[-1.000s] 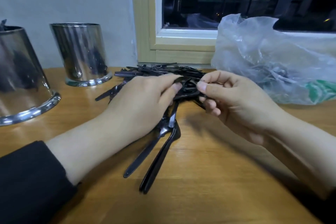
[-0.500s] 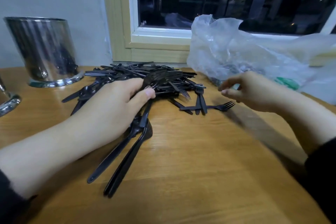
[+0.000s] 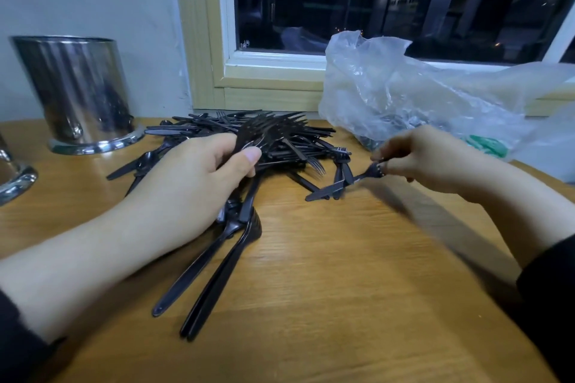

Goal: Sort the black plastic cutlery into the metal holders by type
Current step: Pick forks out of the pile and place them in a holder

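A heap of black plastic cutlery (image 3: pixel 298 146) lies on the wooden table below the window. My left hand (image 3: pixel 199 183) grips a bundle of black forks (image 3: pixel 267 130), tines fanned up and away, handles trailing toward me (image 3: pixel 211 283). My right hand (image 3: pixel 435 158) pinches the tine end of a single black fork (image 3: pixel 345 183) lying at the heap's right edge. A shiny metal holder (image 3: pixel 77 90) stands at the back left. The rim of a second metal holder (image 3: pixel 15 180) shows at the left edge.
A crumpled clear plastic bag (image 3: pixel 420 96) holding more dark cutlery sits at the back right against the window frame (image 3: pixel 264 78). Bare wooden table (image 3: pixel 342 289) stretches in front of the heap toward me.
My right hand left the bundle, swung right and came down on a single fork at the heap's edge. The view shifted right, so the left holder slid nearly out of frame.
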Demonstrator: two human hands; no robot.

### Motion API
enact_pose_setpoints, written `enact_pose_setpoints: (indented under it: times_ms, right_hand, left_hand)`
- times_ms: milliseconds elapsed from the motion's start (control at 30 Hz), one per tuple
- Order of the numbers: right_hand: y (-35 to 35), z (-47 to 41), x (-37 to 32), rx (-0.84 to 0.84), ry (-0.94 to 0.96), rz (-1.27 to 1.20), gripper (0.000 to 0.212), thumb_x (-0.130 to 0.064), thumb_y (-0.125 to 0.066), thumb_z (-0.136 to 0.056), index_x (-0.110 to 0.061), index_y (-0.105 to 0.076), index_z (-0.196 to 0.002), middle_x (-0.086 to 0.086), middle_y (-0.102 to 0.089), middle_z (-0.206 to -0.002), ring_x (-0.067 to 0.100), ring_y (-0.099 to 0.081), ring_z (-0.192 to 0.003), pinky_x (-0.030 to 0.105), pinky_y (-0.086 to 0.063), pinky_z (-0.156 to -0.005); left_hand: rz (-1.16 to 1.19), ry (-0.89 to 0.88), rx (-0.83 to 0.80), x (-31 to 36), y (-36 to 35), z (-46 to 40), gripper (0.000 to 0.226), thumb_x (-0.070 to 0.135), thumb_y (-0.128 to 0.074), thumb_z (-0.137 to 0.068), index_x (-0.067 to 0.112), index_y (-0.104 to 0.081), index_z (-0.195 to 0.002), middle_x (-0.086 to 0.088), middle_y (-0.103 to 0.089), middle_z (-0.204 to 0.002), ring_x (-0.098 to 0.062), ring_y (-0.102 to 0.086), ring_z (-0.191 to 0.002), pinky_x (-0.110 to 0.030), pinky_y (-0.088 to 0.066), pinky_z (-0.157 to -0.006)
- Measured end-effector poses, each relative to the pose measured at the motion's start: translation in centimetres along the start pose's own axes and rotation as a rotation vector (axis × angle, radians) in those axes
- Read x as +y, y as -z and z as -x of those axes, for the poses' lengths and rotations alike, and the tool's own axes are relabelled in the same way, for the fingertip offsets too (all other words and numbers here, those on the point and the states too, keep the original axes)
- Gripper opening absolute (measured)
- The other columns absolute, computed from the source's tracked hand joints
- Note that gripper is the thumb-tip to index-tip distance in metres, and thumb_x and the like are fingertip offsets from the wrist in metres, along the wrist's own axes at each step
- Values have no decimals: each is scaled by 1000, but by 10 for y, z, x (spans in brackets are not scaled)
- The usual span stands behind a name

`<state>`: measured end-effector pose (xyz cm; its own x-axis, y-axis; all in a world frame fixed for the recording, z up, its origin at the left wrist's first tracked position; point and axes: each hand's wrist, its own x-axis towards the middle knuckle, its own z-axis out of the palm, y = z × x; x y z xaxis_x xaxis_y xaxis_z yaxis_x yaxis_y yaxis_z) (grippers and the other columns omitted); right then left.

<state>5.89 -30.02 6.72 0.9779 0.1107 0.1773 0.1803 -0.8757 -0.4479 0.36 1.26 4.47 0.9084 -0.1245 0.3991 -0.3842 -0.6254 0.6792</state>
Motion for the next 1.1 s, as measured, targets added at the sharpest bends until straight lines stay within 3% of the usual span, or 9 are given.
enact_pose_setpoints:
  times_ms: [167, 267, 333, 400, 500, 600, 733, 900, 1100]
  right_hand:
    - [6, 10, -17, 182, 149, -328, 17, -12, -63, -93, -22, -74, -83, 9, -59, -63, 7, -37, -44, 15, -29, -42]
    - [1, 15, -29, 131, 274, -424, 20, -9, -68, -92, -25, -75, -83, 0, -65, -64, 8, -51, -56, 20, -41, -59]
    - [-5, 16, -37, 72, 344, -467, 17, -8, -71, -90, -24, -75, -85, -4, -70, -69, 10, -61, -67, 27, -47, -72]
    - [-14, 17, -46, 45, 394, -518, 12, -9, -74, -88, -21, -73, -87, -2, -72, -75, 10, -64, -72, 28, -50, -75]
    - [-27, 19, -59, 74, 453, -632, 15, -5, -76, -85, -15, -67, -93, 0, -69, -78, 11, -64, -72, 22, -52, -71]
    - [-36, 21, -66, 102, 461, -750, 32, -4, -75, -84, -15, -64, -111, 5, -67, -85, 19, -66, -75, 26, -56, -73]
    - [-41, 20, -65, 121, 439, -634, 31, -21, -76, -85, -22, -71, -115, -2, -70, -82, 16, -69, -75, 24, -54, -73]
    - [-46, 20, -67, 190, 463, -582, 13, -31, -76, -84, -21, -76, -92, 0, -70, -80, 26, -66, -76, 48, -56, -74]
    - [-49, 26, -77, 251, 499, -444, 18, -33, -79, -83, -17, -71, -79, 2, -66, -70, 18, -56, -62, 30, -45, -56]
  left_hand:
    - [115, 25, 34, -5, 2, -3, 30, 40, -47, -104, 29, -67, -84, 7, -58, -60, -9, -53, -52, -38, -46, -57]
    - [179, 27, 10, 1, 1, -1, 27, 35, -46, -104, 30, -68, -89, 3, -67, -69, -23, -66, -60, -42, -56, -59]
    - [207, 32, -9, 3, -1, 0, 26, 32, -47, -104, 29, -69, -90, 1, -71, -73, -20, -70, -63, -36, -58, -59]
    - [213, 45, -42, 5, -2, 2, 25, 31, -48, -105, 29, -69, -91, 1, -73, -77, -17, -72, -63, -27, -55, -56]
    - [284, 79, -103, 10, -4, 5, 23, 32, -51, -104, 25, -71, -94, -2, -75, -79, -22, -70, -58, -31, -57, -53]
    - [310, 75, -166, 15, -4, 8, 29, 36, -52, -103, 20, -71, -88, -4, -69, -67, -17, -50, -44, -27, -42, -43]
    - [436, 154, -266, 19, -3, 10, 31, 40, -51, -103, 26, -75, -89, -3, -48, -62, -12, -32, -43, -22, -26, -41]
    - [416, 140, -322, 18, -5, 12, 35, 43, -44, -106, 25, -74, -102, 0, -53, -64, -14, -39, -43, -25, -33, -42]
    - [413, 231, -344, 21, -5, 12, 27, 51, -55, -97, 30, -72, -95, -1, -43, -67, -11, -30, -45, -22, -25, -40]
